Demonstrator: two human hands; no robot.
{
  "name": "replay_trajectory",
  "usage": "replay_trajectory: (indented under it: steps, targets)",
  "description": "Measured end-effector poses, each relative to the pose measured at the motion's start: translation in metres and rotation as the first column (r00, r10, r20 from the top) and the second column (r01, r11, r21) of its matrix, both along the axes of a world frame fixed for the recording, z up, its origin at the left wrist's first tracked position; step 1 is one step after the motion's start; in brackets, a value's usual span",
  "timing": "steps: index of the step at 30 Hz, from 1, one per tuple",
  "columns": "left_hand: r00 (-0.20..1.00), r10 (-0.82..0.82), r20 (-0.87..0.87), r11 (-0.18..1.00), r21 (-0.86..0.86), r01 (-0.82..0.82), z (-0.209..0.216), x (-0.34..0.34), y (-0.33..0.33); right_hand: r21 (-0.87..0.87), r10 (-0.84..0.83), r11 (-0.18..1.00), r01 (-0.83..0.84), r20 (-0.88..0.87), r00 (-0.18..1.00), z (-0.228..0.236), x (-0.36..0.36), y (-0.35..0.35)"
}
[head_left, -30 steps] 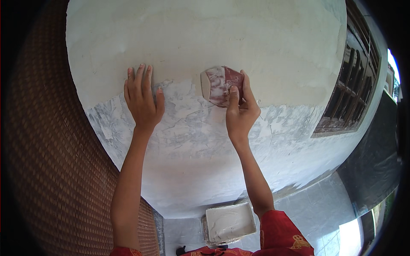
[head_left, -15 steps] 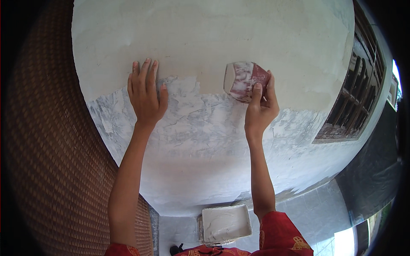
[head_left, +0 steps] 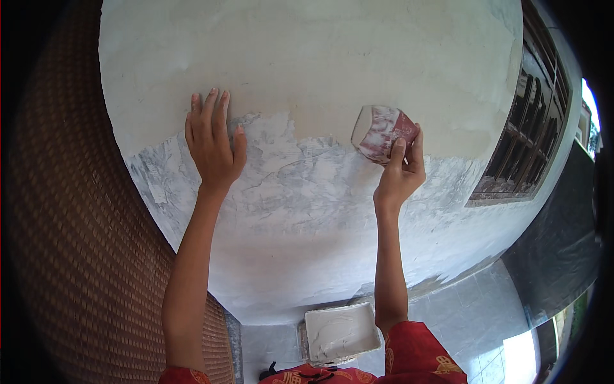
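A pale wall fills the middle of the view, with a streaky grey-white band of putty across it. My left hand lies flat against the wall with fingers spread, at the upper edge of that band. In my right hand is a reddish-brown putty spreader, its left part smeared with white putty. Thumb and fingers pinch it at its right side. The spreader is against or very near the wall, at the border between the smooth upper part and the streaky band.
A rectangular tray of white putty stands on the grey tiled floor below my arms. Brown woven matting runs along the left. To the right are a dark wooden window and a black sheet.
My right hand and the spreader have moved a little right and down along the wall. The left hand stays on the same spot; the whole view has shifted slightly.
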State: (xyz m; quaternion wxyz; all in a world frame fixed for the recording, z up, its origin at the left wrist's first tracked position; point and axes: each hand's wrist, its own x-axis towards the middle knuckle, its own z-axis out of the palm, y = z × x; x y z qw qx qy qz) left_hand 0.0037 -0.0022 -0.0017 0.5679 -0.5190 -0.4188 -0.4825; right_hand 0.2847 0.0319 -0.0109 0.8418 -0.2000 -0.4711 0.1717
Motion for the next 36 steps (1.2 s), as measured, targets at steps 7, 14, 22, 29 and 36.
replay_trajectory:
  steps: [7, 14, 22, 29, 36]
  targets:
    - [1.000, -0.009, 0.006, 1.000, 0.000, 0.009, 0.000, -0.001, 0.001, 0.114, 0.072, 0.990, -0.085, 0.110, 0.991, 0.015, -0.029, -0.022]
    - [1.000, -0.005, 0.025, 1.000, 0.011, 0.005, -0.001, -0.002, -0.002, -0.004, -0.004, 1.000, 0.004, 0.087, 0.996, 0.014, -0.004, 0.001]
    - [1.000, -0.014, 0.023, 0.999, -0.029, 0.015, -0.002, 0.003, 0.001, 0.037, 0.135, 0.990, -0.138, 0.079, 0.988, 0.019, 0.004, -0.014]
    - [0.998, 0.023, 0.055, 1.000, 0.013, -0.023, -0.003, -0.008, -0.002, -0.018, -0.007, 1.000, 0.008, 0.064, 0.998, 0.022, 0.005, 0.005]
    - [0.999, -0.019, 0.040, 1.000, -0.006, 0.019, -0.003, -0.005, -0.001, 0.111, 0.071, 0.990, -0.084, 0.116, 0.991, 0.036, -0.032, -0.028]
